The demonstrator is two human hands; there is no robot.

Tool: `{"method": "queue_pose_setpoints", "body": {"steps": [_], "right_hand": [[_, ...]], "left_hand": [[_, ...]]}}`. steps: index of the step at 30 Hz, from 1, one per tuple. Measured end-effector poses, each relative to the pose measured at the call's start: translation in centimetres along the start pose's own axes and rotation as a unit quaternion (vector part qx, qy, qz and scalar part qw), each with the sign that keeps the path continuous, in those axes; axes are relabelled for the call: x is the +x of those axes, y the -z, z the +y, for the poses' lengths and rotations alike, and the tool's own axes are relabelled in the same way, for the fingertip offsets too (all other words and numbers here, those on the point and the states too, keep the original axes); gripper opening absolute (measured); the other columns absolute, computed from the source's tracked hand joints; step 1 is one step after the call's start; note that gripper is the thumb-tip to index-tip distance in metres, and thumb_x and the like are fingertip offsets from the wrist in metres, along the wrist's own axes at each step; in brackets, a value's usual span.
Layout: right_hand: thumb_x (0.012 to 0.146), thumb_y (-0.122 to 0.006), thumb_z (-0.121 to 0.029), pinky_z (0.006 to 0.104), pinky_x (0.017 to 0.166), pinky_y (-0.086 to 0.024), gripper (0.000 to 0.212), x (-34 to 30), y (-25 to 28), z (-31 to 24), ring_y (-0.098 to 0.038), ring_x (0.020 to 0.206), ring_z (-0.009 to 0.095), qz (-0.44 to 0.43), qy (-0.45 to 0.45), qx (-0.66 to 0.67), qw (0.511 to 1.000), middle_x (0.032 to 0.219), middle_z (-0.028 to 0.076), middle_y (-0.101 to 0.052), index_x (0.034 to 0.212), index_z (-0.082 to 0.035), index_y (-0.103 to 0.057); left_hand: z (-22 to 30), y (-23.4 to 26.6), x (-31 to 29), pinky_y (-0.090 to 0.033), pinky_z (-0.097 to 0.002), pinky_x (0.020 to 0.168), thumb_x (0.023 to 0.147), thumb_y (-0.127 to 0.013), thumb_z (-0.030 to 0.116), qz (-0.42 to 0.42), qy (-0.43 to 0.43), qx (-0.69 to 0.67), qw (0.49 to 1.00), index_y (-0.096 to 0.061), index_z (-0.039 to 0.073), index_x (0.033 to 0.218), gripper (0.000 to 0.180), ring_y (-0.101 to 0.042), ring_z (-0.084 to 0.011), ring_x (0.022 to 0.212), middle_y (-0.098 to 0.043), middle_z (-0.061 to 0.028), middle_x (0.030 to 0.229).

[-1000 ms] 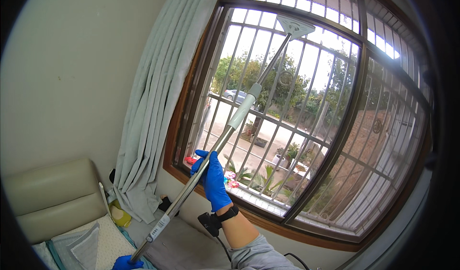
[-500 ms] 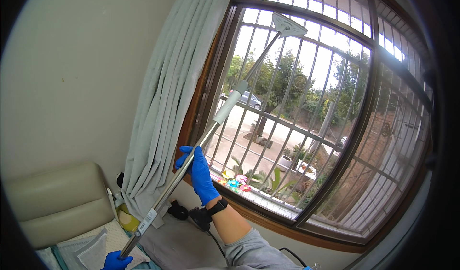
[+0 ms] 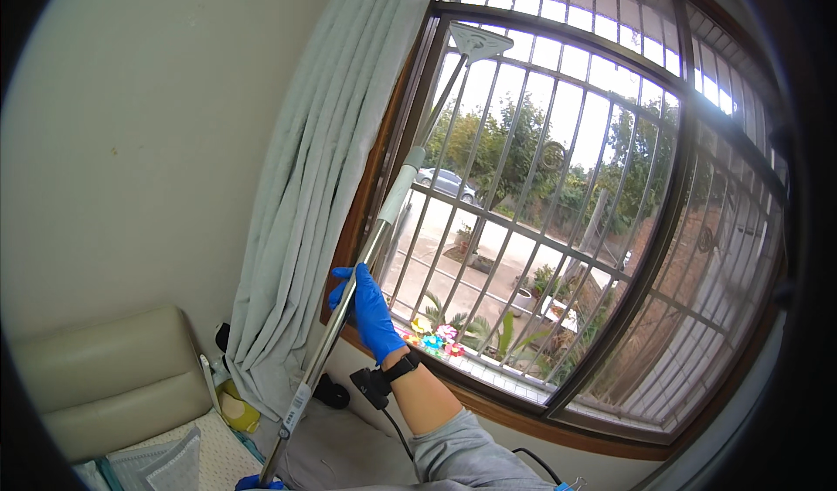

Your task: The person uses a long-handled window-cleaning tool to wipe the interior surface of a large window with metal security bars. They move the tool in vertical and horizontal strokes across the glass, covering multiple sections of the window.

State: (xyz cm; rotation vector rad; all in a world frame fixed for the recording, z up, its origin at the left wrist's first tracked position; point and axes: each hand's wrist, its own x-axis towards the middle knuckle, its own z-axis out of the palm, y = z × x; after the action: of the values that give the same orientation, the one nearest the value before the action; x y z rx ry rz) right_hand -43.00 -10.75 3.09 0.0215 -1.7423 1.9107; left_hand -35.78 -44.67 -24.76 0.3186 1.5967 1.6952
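A long-handled window mop (image 3: 397, 196) rises diagonally from the lower left, with a metal pole and a pale grey sleeve. Its flat triangular head (image 3: 481, 43) is up at the top left corner of the window pane (image 3: 523, 177). My right hand (image 3: 370, 312), in a blue glove, is closed round the middle of the pole, in front of the frame's left side. Down at the lower edge, my left hand (image 3: 258, 482), gloved in blue too, grips the pole's bottom end; most of it is cut off.
A grey curtain (image 3: 301, 168) hangs left of the window. Metal bars (image 3: 532, 222) stand behind the glass. Colourful flowers (image 3: 436, 337) sit along the sill. Lower left are a padded headboard (image 3: 113, 378) and a bed with bagged items. A black cable (image 3: 399, 434) runs from my right wrist.
The mop head has moved left along the top of the pane, and the pole stands steeper. My left hand has shifted right and partly out of view; my right hand has barely moved.
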Motion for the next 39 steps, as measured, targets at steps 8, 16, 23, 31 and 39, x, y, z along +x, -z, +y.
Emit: {"method": "queue_pose_setpoints", "body": {"steps": [8,16,23,31,39], "right_hand": [[0.095,-0.040,-0.042,0.0283,0.068,-0.048,0.048,1.1,1.2,-1.8,-0.058,0.070,0.018,-0.004,0.027,0.004,1.000,0.082,0.011,-0.061,0.122,-0.003,-0.046],[0.069,-0.051,0.008,0.0437,0.107,-0.027,0.062,2.4,2.9,-6.0,-0.025,0.132,0.038,0.133,0.406,-0.600,0.676,0.142,0.014,-0.031,0.124,-0.021,-0.054],[0.063,-0.062,0.006,0.0421,0.105,-0.031,0.041,4.3,3.8,-6.1,-0.024,0.132,0.039,0.082,0.390,-0.647,0.650,0.144,0.011,-0.030,0.098,-0.017,-0.062],[0.063,-0.067,0.001,0.0423,0.101,-0.034,0.034,0.9,2.7,0.6,-0.025,0.132,0.039,0.055,0.358,-0.604,0.710,0.142,0.012,-0.030,0.094,-0.011,-0.062],[0.065,-0.072,-0.008,0.0457,0.101,-0.035,0.032,-5.8,0.2,8.9,-0.022,0.131,0.044,0.042,0.307,-0.600,0.738,0.143,0.015,-0.027,0.095,-0.013,-0.062]], "left_hand": [[0.0,-1.1,0.4,-0.039,-0.0280,0.051,0.081,-0.065,0.024,-0.003,-0.007,-0.004,1.000,-0.055,0.009,0.068,0.021,-0.044,-0.0097,0.053,-0.049,0.0014,0.060],[-0.4,-1.5,-0.3,-0.039,-0.0280,0.052,0.081,-0.065,0.024,0.008,-0.010,-0.008,1.000,-0.056,0.009,0.070,0.020,-0.045,-0.0098,0.054,-0.051,0.0011,0.061],[-0.6,-1.7,-0.5,-0.040,-0.0280,0.052,0.081,-0.065,0.024,0.015,-0.012,-0.010,1.000,-0.057,0.009,0.071,0.019,-0.046,-0.0098,0.055,-0.052,0.0009,0.061],[-0.8,-1.2,-0.2,-0.041,-0.0281,0.053,0.081,-0.065,0.024,0.011,-0.009,-0.006,1.000,-0.058,0.009,0.072,0.019,-0.047,-0.0099,0.056,-0.053,0.0007,0.062],[-1.7,-0.5,-0.3,-0.041,-0.0281,0.053,0.081,-0.065,0.024,0.005,-0.005,-0.011,1.000,-0.059,0.009,0.073,0.018,-0.049,-0.0099,0.057,-0.054,0.0004,0.063]]}}
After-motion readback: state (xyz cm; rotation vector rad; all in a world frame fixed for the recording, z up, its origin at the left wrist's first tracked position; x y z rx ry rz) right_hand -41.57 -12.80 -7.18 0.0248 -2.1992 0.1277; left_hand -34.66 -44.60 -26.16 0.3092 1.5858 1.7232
